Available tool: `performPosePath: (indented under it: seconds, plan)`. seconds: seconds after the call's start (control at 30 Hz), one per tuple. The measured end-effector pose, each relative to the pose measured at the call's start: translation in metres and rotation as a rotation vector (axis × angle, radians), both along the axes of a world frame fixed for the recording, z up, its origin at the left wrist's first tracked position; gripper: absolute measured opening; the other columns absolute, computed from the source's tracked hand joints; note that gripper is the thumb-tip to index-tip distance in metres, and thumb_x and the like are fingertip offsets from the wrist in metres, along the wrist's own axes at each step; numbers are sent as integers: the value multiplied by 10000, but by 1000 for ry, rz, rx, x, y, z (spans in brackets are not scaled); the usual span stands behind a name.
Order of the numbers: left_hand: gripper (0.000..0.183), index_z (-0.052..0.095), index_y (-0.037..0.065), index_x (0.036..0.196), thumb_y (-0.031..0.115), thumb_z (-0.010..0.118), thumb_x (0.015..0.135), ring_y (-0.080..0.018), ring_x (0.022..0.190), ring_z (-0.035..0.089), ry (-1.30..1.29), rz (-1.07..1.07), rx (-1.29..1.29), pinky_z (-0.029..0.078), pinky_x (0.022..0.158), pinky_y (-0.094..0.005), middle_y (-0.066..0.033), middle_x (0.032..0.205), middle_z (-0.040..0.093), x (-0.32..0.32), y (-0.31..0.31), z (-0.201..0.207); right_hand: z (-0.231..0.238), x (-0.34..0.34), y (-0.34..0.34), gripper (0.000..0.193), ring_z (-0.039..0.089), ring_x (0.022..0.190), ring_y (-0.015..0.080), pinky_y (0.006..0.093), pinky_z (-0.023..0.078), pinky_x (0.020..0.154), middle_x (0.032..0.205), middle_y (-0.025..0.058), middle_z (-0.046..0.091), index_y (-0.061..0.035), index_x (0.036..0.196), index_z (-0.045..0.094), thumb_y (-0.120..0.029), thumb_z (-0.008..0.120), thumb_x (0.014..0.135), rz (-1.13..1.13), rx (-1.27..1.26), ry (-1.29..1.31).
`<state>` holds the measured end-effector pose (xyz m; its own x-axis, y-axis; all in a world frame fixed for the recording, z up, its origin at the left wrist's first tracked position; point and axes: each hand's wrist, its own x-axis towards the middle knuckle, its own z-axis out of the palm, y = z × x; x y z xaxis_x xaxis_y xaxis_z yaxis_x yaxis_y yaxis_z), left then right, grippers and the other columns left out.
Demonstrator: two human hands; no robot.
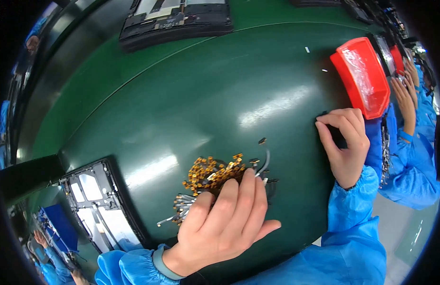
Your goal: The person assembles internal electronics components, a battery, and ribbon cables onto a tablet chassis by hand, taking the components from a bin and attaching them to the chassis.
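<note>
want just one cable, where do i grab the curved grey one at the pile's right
Probably pinch the curved grey cable along its bend, coming from the upper right: that stretch arcs clear of the gold-tipped pile, while its lower end sits close to the left hand.

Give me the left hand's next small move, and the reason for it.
Probably have the left hand draw the curved grey cable clear of the pile of gold-ended cables: it sticks out at the pile's edge, close to that hand's fingertips, so it looks the easiest to separate.
</note>
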<state>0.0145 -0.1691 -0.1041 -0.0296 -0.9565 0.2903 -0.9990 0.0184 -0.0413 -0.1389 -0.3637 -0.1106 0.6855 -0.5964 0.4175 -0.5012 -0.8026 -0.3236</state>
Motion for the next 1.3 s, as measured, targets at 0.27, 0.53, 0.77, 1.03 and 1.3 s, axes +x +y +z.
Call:
performPosePath:
  seconds: [0.27,0.53,0.77,1.03,1.3]
  plan:
    - [565,677,123,1068,552,329,953,-169,967,560,1,51,22,369,770,-303,-22,1139,643,-2,-5,4,6,-10,-1,166,549,810,239,326,459,733,816,88,610,-8,821,692,26,755,671,181,50,20]
    - [619,657,89,1105,570,298,954,-190,988,556,18,53,99,376,779,-318,-37,1155,634,-3,-10,5,8,-29,-3,181,559,784,224,318,450,712,817,94,617,-4,859,709,49,720,686,48,131,-79]
    - [633,653,67,1107,572,303,953,-207,979,558,36,53,129,392,766,-331,-61,1158,631,-4,-14,8,7,-29,-13,170,544,787,232,324,449,722,821,84,612,-22,845,709,28,722,682,109,122,-24]
    - [604,673,103,1085,565,305,959,-183,987,558,32,37,91,367,760,-310,-34,1157,640,-5,-13,10,8,-27,-15,189,551,784,242,333,454,731,822,92,616,-18,858,698,24,730,676,209,95,41]
    - [605,676,113,1089,569,301,958,-179,973,561,-2,26,56,364,756,-305,-27,1141,646,-3,-6,11,10,-21,18,139,560,733,211,289,461,670,749,84,613,5,798,655,18,739,687,-158,164,16]
